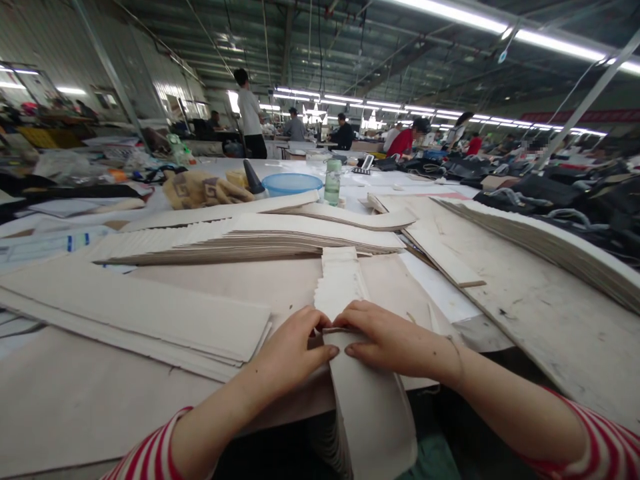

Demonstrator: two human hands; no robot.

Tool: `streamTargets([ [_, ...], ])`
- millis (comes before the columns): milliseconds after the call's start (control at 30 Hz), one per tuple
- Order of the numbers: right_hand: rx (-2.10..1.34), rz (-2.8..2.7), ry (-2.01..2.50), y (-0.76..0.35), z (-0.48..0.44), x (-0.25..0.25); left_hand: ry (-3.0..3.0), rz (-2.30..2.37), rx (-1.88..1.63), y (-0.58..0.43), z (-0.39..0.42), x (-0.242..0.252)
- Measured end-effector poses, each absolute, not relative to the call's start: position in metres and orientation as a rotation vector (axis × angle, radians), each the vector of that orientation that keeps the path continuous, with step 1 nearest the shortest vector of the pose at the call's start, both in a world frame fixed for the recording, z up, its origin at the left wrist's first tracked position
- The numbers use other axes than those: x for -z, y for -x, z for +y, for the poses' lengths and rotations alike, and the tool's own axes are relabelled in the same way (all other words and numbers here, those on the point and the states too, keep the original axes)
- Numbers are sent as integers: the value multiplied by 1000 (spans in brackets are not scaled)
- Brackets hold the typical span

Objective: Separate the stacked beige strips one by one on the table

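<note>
A long pale strip (373, 407), stiff-looking like cardboard or board, hangs over the table's front edge toward my lap, with more strips layered beneath it. My left hand (300, 340) pinches the left corner of its upper end between thumb and fingers. On the right corner, my right hand (377, 337) grips the same end, thumb on top and fingers behind. Beyond my fingers, an overlapping row of strip ends (340, 277) lies on the table. Left of my hands rests a small stack of wide pale sheets (150, 313).
Behind lies a long fanned stack of strips (250, 237). A blue basin (293, 183), a green bottle (333, 181) and a patterned cloth bundle (200, 189) stand farther back. At right, a large board (505, 293) carries another curved stack (550, 250). Several people work in the background.
</note>
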State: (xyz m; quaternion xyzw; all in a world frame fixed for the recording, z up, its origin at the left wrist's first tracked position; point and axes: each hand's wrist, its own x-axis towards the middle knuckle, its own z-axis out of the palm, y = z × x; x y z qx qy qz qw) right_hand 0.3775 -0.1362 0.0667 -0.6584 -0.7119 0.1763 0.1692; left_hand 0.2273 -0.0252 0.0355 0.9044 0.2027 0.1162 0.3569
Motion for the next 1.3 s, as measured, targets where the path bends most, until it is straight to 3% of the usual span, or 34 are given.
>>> streamTargets([
  [333,-370,-2124,1852,-375,-140,-62,-2478,392,-313,-222,-23,-33],
  [700,73,-2238,1859,-359,-152,-44,-2842,292,-427,-204,-37,-11],
  [1300,422,-2008,1945,-345,-159,-21,-2437,459,-415,-221,1,-33],
])
